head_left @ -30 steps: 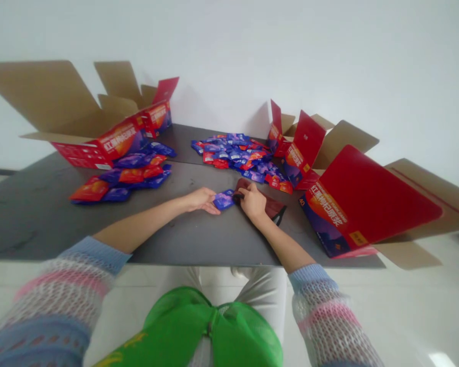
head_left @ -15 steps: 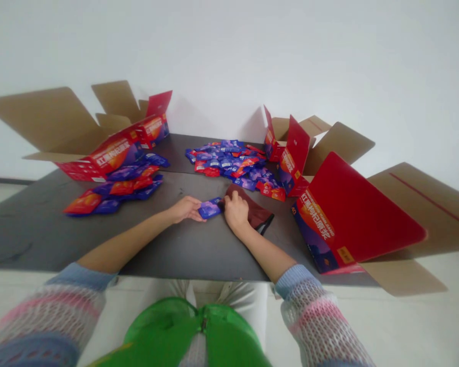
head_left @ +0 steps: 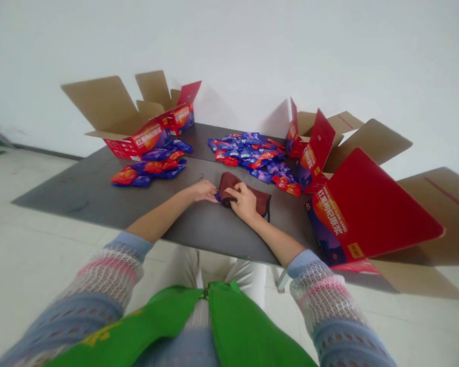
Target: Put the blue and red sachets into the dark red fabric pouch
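Note:
A brown cloth (head_left: 258, 200) with a dark edge lies bunched near the table's front, and my right hand (head_left: 245, 200) grips it from above. My left hand (head_left: 204, 191) pinches a small blue sachet (head_left: 218, 197). Most of that sachet is covered by the cloth, so only a sliver of blue shows between my hands. Behind the cloth spreads a loose pile of blue and red sachets (head_left: 248, 154). To the left, more sachets (head_left: 153, 166) lie overlapping in front of a carton.
Open red cartons (head_left: 147, 137) stand at the back left of the grey table (head_left: 80, 196). Along the right side are more open cartons, the nearest red carton (head_left: 331, 219) with its flaps spread past the table's edge. A white wall (head_left: 237, 61) rises behind.
The blue sachet has gone mostly under the cloth, and my left hand has come up close to the cloth. The camera view has turned to the left.

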{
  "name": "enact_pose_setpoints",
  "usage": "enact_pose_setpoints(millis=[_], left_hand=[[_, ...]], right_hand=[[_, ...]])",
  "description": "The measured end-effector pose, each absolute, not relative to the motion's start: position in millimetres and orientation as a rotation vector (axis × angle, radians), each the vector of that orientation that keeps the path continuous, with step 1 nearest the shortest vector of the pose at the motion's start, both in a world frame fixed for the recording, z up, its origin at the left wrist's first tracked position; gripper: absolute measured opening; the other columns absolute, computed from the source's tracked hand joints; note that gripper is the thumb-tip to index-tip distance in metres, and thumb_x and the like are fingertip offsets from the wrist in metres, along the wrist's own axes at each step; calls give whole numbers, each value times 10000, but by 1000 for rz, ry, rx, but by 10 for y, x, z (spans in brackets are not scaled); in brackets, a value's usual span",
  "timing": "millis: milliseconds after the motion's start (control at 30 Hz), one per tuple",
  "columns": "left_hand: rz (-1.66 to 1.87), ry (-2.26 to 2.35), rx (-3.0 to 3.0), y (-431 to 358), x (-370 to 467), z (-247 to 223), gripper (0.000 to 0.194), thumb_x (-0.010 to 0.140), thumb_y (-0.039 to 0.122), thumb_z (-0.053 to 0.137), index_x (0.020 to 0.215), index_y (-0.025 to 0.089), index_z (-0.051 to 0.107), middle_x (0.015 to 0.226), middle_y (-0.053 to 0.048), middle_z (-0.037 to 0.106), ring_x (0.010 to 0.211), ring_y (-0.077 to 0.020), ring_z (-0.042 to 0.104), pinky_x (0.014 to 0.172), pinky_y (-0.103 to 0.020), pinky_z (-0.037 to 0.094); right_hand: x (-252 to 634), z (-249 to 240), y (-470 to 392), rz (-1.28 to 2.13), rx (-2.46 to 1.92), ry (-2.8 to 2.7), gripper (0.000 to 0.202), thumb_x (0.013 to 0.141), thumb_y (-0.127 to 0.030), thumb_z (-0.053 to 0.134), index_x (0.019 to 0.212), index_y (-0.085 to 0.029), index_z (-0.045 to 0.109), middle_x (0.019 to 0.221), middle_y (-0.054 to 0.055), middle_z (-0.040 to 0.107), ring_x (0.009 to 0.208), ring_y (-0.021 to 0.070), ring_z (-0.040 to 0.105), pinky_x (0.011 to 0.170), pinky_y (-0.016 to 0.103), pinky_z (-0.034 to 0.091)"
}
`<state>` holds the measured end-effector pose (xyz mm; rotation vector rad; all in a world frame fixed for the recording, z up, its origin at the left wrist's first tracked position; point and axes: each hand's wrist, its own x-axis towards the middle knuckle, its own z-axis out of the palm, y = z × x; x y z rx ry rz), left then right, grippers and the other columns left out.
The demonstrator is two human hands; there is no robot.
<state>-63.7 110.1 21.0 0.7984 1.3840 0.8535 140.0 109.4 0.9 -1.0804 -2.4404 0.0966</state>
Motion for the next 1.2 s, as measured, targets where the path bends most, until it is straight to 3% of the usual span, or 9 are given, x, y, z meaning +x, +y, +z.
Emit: enact_pose_setpoints(millis=[100,167,233,400,567,733,867,1033,1200], left_hand=[[933,1386,841,1069,-592,195,187,711,-59,584,660,99,669,610,-81,705,554,-161,688,622,-261,588],[950,1364,882,1041,-582,170,206,723,-57,549,697,106,672,633,-68,709,570,-150,688,642,-259,588],[955,1331,919,1016,-596,136,205,736,-43,534,731,108,673,652,-59,710,584,-146,689,659,-270,590],[963,1239,963,1002,-651,37,161,774,-1,551,747,119,655,674,-39,707,643,-148,698,671,-274,597],[946,1230,959,1068,-652,9,260,797,25,615,570,137,553,476,9,566,468,-118,604,661,-309,613],[865,1222,947,1131,-668,17,152,824,52,646,684,96,607,563,-64,658,603,-195,714,761,-370,621],[778,1227,930,1182,-707,21,72,857,31,587,822,66,640,622,-99,695,677,-227,747,815,-385,606],[603,1224,886,1346,-749,85,142,864,23,543,902,55,676,720,-153,734,694,-244,756,782,-342,601],[462,1229,842,1475,-739,199,185,805,-26,543,864,56,698,738,-167,739,672,-242,750,746,-314,604]], right_hand=[[1313,25,891,48,-800,-2588,436,870,-300,614,1298,-371,657,1472,77,437,1273,283,454,971,422,413],[1265,63,798,-14,-822,-2595,492,849,-353,644,1337,-404,617,1603,51,283,1415,352,267,1031,511,345],[1233,104,761,-23,-946,-2569,555,841,-414,641,1390,-386,568,1639,55,220,1452,382,162,1035,549,321],[1205,126,852,127,-1028,-2584,536,808,-336,618,1332,-229,581,1483,106,490,1323,308,373,1002,441,371],[1247,59,1100,321,-905,-2511,373,802,-149,548,1159,-183,653,1256,101,648,1230,222,519,1027,398,324],[1402,8,1379,287,-1229,-2373,359,774,-70,509,1034,-201,718,1178,73,693,1126,213,570,1015,403,336],[1523,98,1444,149,-1410,-2367,362,818,-78,494,1047,-214,739,1215,63,681,1085,216,563,1023,376,342],[1603,406,1383,93,-1236,-2382,439,816,-63,460,1136,-207,724,1240,56,657,1137,209,550,966,300,402],[1447,440,1148,137,-1109,-2378,454,838,-75,464,1186,-235,707,1241,43,634,1169,196,543,952,286,418]])
